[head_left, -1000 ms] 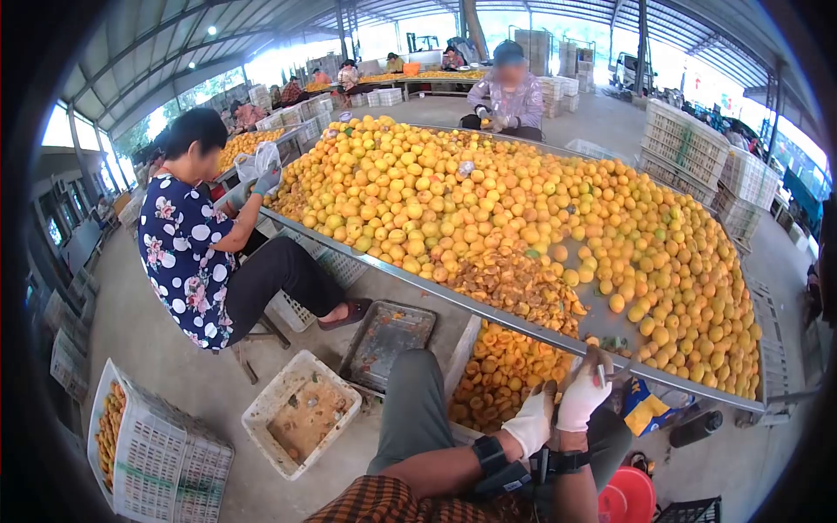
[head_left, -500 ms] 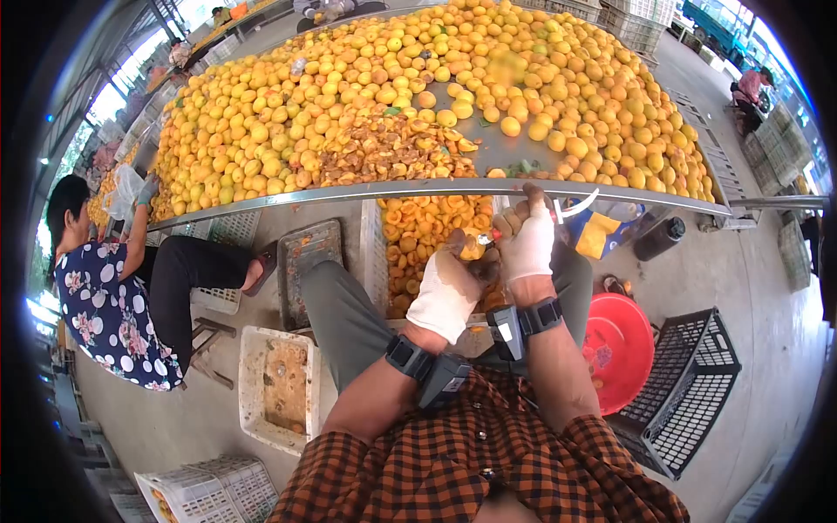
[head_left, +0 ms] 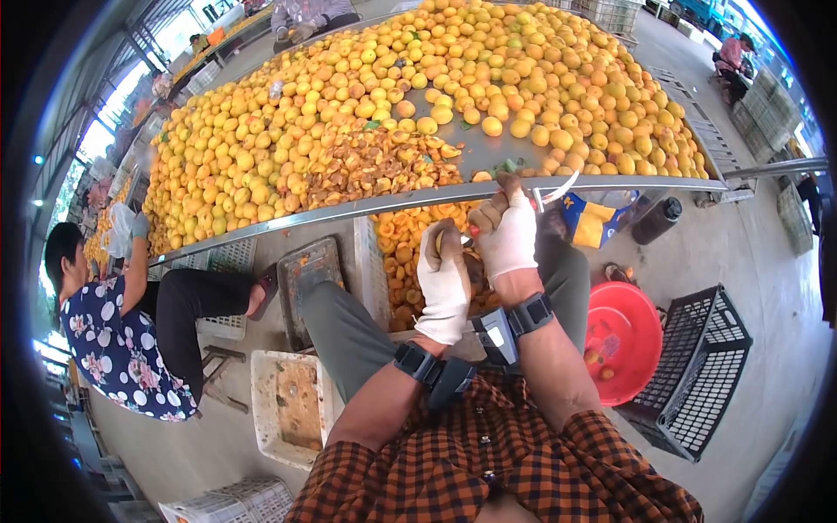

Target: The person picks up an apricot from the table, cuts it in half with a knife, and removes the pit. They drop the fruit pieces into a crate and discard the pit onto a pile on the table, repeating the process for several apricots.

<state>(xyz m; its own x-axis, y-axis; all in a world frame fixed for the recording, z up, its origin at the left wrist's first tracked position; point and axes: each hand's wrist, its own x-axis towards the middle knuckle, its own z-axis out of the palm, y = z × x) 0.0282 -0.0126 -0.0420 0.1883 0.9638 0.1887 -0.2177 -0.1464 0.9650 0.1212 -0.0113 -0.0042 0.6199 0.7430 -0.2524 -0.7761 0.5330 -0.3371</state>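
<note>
My right hand [head_left: 506, 235], in a white glove with brown-stained fingers, is closed round a small red-handled knife [head_left: 473, 231]; only a bit of red and a short metal tip show. Close beside it, my left hand [head_left: 445, 283], gloved alike, has its fingers curled together near that tip; what they hold is hidden. Both hands are over a crate [head_left: 372, 270] of halved apricots [head_left: 405, 253], just below the metal table edge [head_left: 375, 207]. A white curved strip [head_left: 558, 187] sticks out at the edge beside my right hand.
Whole apricots [head_left: 261, 148] cover the table, with a heap of cut pieces [head_left: 384, 166] near its front. A red basin [head_left: 623, 349] and black crate [head_left: 697, 366] stand right. Left are a white tub [head_left: 261, 410], a dark tray [head_left: 301, 279] and a seated person [head_left: 131, 340].
The apricot piece seen between my hands is out of sight now. My left hand has turned more upright, its fingers curled in. The view has shifted slightly.
</note>
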